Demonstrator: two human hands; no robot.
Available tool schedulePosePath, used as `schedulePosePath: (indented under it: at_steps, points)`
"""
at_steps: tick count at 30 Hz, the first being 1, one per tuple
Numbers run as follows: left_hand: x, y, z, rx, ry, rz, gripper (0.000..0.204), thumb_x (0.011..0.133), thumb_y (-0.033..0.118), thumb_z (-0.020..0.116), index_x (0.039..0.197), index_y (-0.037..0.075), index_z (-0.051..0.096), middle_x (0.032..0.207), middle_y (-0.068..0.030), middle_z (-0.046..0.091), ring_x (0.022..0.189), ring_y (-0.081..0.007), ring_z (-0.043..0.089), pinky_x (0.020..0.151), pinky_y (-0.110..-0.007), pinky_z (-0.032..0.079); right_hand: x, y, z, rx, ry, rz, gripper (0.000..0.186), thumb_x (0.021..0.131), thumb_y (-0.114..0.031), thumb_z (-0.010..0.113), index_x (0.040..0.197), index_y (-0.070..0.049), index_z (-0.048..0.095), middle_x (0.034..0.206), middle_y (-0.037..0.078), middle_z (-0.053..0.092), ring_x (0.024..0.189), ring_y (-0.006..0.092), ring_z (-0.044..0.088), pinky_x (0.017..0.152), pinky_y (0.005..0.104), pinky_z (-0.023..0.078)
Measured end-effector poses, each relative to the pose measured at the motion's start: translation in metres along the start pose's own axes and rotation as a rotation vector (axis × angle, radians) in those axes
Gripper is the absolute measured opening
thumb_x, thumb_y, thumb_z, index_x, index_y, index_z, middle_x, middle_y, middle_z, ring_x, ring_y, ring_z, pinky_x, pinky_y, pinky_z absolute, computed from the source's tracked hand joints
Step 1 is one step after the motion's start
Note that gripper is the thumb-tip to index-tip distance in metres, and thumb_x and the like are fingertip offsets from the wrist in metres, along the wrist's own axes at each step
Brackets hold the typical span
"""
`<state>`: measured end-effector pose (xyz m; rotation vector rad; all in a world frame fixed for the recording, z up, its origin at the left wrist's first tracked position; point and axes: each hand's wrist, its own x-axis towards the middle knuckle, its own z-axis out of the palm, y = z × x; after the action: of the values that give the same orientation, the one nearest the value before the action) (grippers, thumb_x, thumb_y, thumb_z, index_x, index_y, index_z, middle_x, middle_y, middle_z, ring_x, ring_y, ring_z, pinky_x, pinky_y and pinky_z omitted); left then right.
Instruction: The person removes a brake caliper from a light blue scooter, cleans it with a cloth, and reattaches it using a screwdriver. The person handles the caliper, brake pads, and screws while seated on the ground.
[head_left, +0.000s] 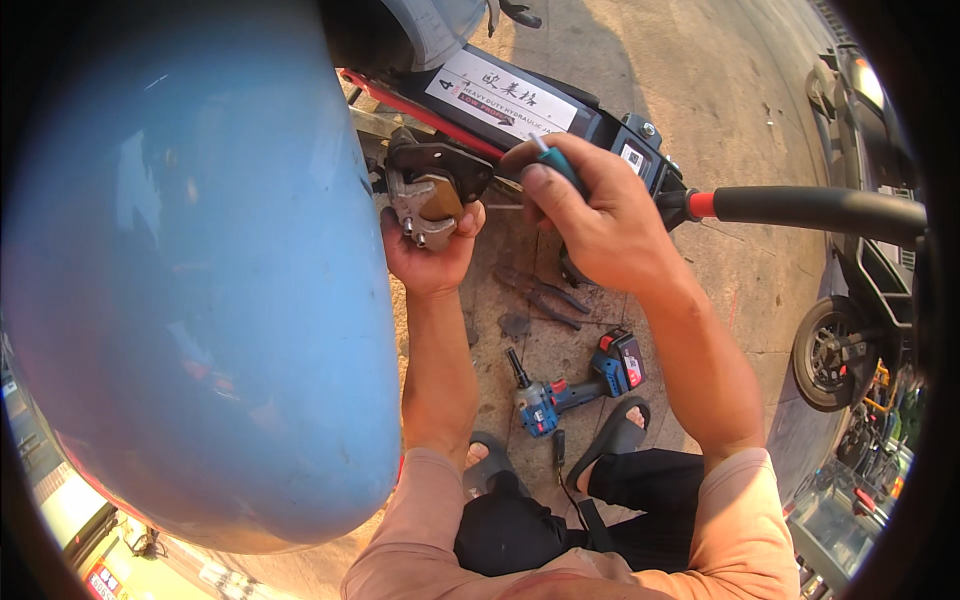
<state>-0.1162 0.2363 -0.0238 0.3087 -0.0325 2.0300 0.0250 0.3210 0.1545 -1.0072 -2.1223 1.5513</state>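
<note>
My left hand (430, 268) is closed around the underside of a grey metal brake caliper (412, 205) with a brown pad face. A dark bracket plate (450, 160) sits against the caliper's far side. My right hand (600, 215), just to the right, grips a screwdriver by its teal handle (563, 172). The short metal tip of the screwdriver points up and left, apart from the caliper. Fingers of the left hand behind the caliper are partly hidden.
A large glossy blue body panel (200, 280) fills the left. Beyond my hands lies a black and red hydraulic jack (590, 120) with a long black handle (810, 207). Pliers (545, 295) and a blue cordless impact wrench (560, 395) lie on the paving near my sandalled feet.
</note>
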Motion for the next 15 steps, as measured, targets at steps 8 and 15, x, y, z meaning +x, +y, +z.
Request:
schedulePosePath:
  at_steps: [8,15]
  points:
    - [0.002,-0.008,0.009,0.059,0.018,0.03,0.093,0.078,0.077,0.067,0.146,0.016,0.048,0.137,-0.017,0.06,0.074,-0.0182,0.055,0.065,-0.031,0.04,-0.041,0.01,-0.018,0.459,0.304,-0.319,0.035,0.108,-0.033,0.048,0.12,-0.001,0.052,0.093,0.014,0.071,0.085,0.0177,0.067,0.078,0.0308,0.055]
    - [-0.002,-0.007,0.017,0.021,0.114,0.018,0.092,0.082,0.076,0.062,0.148,0.016,0.044,0.134,-0.0174,0.059,0.07,-0.0165,0.052,0.063,-0.029,0.039,-0.041,0.032,-0.024,0.596,0.334,-0.4,0.036,0.108,-0.029,0.049,0.123,0.004,0.049,0.09,0.015,0.07,0.085,0.0229,0.069,0.074,0.0324,0.058]
